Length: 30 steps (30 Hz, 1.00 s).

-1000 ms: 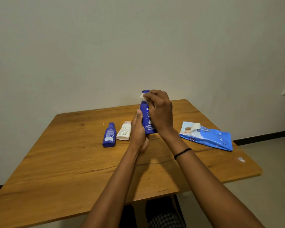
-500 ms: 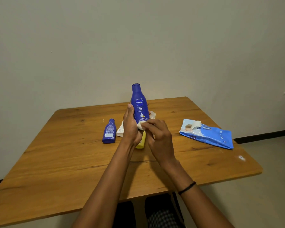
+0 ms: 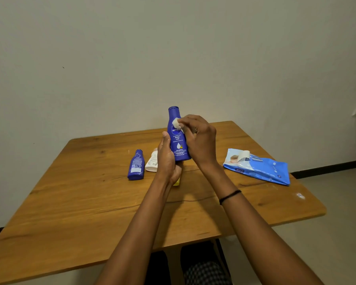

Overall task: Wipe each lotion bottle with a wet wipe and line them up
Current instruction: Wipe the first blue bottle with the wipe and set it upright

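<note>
My left hand (image 3: 168, 161) grips the lower part of a tall blue lotion bottle (image 3: 177, 138), holding it upright above the wooden table (image 3: 90, 202). My right hand (image 3: 199, 140) pinches a small white wet wipe (image 3: 177, 123) and presses it against the bottle's neck. A smaller blue bottle (image 3: 136, 165) lies on the table to the left. Beside it lies a white bottle (image 3: 152, 161), partly hidden by my left hand. A yellow bottle (image 3: 177, 182) shows only as a sliver under my left wrist.
A blue pack of wet wipes (image 3: 257, 166) with its flap peeled open lies on the table to the right. A pale wall stands close behind the table's far edge. The floor lies beyond the right edge.
My right hand has moved the wipe up from the bottle's base to its neck. My left hand keeps its hold on the bottle, which has shifted slightly to the right.
</note>
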{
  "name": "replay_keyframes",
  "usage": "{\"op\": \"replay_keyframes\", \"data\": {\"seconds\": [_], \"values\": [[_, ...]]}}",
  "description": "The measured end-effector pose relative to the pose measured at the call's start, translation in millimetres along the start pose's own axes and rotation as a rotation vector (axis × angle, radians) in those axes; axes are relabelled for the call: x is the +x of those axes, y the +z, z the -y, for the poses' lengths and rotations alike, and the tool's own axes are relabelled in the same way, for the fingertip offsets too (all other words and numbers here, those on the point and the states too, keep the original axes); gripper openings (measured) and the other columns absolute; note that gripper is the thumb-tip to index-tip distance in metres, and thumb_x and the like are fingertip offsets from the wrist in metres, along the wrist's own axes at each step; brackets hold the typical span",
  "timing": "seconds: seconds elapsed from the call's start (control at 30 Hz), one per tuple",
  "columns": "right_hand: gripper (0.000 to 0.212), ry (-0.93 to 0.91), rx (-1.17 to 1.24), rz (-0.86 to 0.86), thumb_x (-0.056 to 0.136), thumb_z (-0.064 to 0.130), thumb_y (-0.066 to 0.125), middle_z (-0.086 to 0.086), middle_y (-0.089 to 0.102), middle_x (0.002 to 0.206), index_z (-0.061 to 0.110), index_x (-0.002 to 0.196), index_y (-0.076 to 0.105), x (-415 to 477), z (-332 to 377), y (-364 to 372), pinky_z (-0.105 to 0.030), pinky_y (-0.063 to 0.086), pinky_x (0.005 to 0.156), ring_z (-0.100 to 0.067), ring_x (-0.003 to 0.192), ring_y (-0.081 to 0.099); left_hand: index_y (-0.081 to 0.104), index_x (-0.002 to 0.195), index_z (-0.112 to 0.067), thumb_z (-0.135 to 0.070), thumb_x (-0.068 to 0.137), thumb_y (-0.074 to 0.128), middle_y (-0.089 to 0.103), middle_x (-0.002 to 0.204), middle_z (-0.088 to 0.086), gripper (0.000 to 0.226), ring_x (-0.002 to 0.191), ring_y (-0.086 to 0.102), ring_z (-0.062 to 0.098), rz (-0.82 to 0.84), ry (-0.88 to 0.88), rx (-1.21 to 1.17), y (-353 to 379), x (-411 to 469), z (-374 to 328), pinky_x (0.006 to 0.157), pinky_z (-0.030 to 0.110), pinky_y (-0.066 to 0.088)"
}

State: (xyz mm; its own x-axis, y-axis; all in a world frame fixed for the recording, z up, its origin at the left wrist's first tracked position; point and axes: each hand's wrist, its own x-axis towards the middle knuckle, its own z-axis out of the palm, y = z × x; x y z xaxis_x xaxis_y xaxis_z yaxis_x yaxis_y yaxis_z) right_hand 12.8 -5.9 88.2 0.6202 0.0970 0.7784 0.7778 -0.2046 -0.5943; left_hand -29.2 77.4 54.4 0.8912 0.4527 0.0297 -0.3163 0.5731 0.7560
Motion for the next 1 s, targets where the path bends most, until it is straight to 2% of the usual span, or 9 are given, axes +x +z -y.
{"op": "replay_keyframes", "data": {"seconds": [0.1,0.2,0.33,0.43,0.5,0.57,0.7,0.8,1.0], "values": [[0.034,-0.003,-0.026,0.045,0.086,0.022,0.072,-0.007,0.068,0.113,0.007,0.116,0.068,-20.9,-0.2,-2.3,-0.017,0.053,0.08,-0.008,0.098,0.062,0.046,0.144,-0.004,-0.042,0.103,0.042,0.067,0.115,0.014,0.056,0.098,0.068,0.021,-0.004,0.015,-0.055,-1.4,1.4,-4.8,0.084,0.036,0.06],[0.038,-0.012,-0.054,0.075,0.084,0.016,0.073,-0.01,0.067,0.118,0.007,0.12,0.066,-48.9,2.1,-5.0,-0.016,0.047,0.085,-0.009,0.109,0.056,0.041,0.147,-0.003,-0.045,0.103,0.039,0.062,0.126,0.019,0.061,0.11,0.063,0.029,0.026,-0.009,-0.086,-5.9,1.4,-7.5,0.095,0.042,0.053],[0.038,-0.011,-0.06,0.098,0.084,0.012,0.073,-0.009,0.065,0.119,0.008,0.12,0.065,-76.3,1.9,-10.7,-0.012,0.044,0.087,-0.009,0.114,0.054,0.038,0.149,-0.001,-0.05,0.102,0.039,0.062,0.122,0.017,0.068,0.09,0.066,0.021,0.036,-0.043,-0.105,-10.0,0.4,-11.5,0.075,0.033,0.06],[0.035,-0.004,-0.034,0.08,0.084,0.012,0.073,-0.009,0.067,0.117,0.008,0.118,0.067,-80.0,2.9,-11.9,-0.015,0.047,0.087,-0.009,0.112,0.056,0.038,0.148,-0.001,-0.05,0.1,0.043,0.063,0.108,0.014,0.07,0.085,0.067,0.019,0.03,-0.048,-0.099,-9.3,-1.6,-12.4,0.069,0.03,0.061],[0.035,-0.003,-0.019,0.066,0.084,0.013,0.072,-0.009,0.067,0.115,0.009,0.118,0.067,-71.6,4.1,-11.0,-0.019,0.05,0.085,-0.008,0.11,0.056,0.041,0.147,-0.005,-0.043,0.1,0.048,0.063,0.104,0.013,0.061,0.086,0.066,0.02,0.032,-0.022,-0.09,-7.8,-1.2,-12.1,0.068,0.029,0.061],[0.034,0.018,0.001,0.041,0.085,0.019,0.071,-0.007,0.068,0.113,0.009,0.117,0.067,-58.4,6.4,-9.3,-0.019,0.052,0.082,-0.007,0.106,0.058,0.046,0.142,-0.007,-0.036,0.1,0.051,0.064,0.104,0.012,0.051,0.087,0.067,0.019,0.061,0.011,-0.062,-5.8,-0.1,-13.8,0.07,0.03,0.061],[0.031,0.022,0.028,-0.043,0.086,0.025,0.071,-0.006,0.071,0.109,0.009,0.112,0.069,-23.6,9.9,-6.0,-0.017,0.053,0.08,-0.007,0.095,0.064,0.051,0.135,-0.004,-0.033,0.092,0.059,0.068,0.108,0.013,0.053,0.092,0.07,0.02,0.095,0.061,0.0,1.1,-2.9,-17.3,0.076,0.033,0.062],[0.026,0.007,0.03,-0.076,0.087,0.024,0.072,-0.005,0.072,0.105,0.008,0.108,0.071,0.8,14.6,-3.4,-0.018,0.055,0.076,-0.008,0.088,0.066,0.056,0.126,-0.01,-0.032,0.098,0.053,0.072,0.104,0.009,0.036,0.088,0.073,0.017,0.101,0.07,0.064,3.1,-4.2,-13.7,0.072,0.031,0.062],[0.02,-0.014,0.058,-0.073,0.09,0.018,0.07,-0.003,0.07,0.105,0.01,0.108,0.07,-6.6,24.3,-0.7,-0.01,0.051,0.076,-0.004,0.09,0.063,0.053,0.132,-0.009,-0.037,0.099,0.05,0.071,0.105,0.009,0.044,0.093,0.07,0.017,0.105,0.063,-0.001,2.7,-9.0,-15.4,0.081,0.033,0.058]]}}
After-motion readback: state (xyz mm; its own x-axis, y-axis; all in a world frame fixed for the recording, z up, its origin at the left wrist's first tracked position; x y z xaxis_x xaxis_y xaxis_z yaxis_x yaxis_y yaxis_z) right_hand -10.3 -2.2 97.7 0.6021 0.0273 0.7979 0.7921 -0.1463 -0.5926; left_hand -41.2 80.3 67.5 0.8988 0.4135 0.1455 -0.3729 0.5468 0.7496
